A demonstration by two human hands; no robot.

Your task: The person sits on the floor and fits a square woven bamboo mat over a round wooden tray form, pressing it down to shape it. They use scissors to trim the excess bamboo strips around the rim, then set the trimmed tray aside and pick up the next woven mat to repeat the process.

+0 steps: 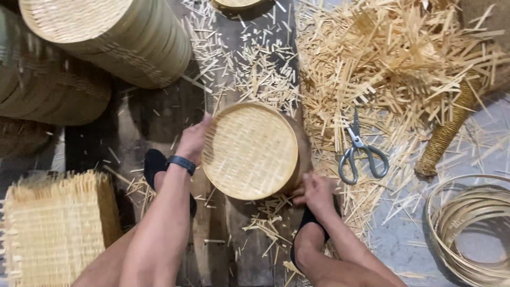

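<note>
Both grips, left hand (192, 142) and right hand (313, 192), clasp the round woven tray (249, 151).

Pale woven tray (249, 151); grey-handled scissors (363, 154); wristband (181, 162) seemingly black.

A basket-weaving workshop — floor strewn with bamboo offcuts (393, 58), stacked trays (114, 37), woven mats (56, 228), coiled hoops (470, 228), scissors (361, 151) — all on rough planks (159, 114).

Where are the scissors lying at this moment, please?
In the head view, the scissors lie on the floor right of the round woven tray, at the edge of the bamboo offcut pile, beyond the right hand.
</note>
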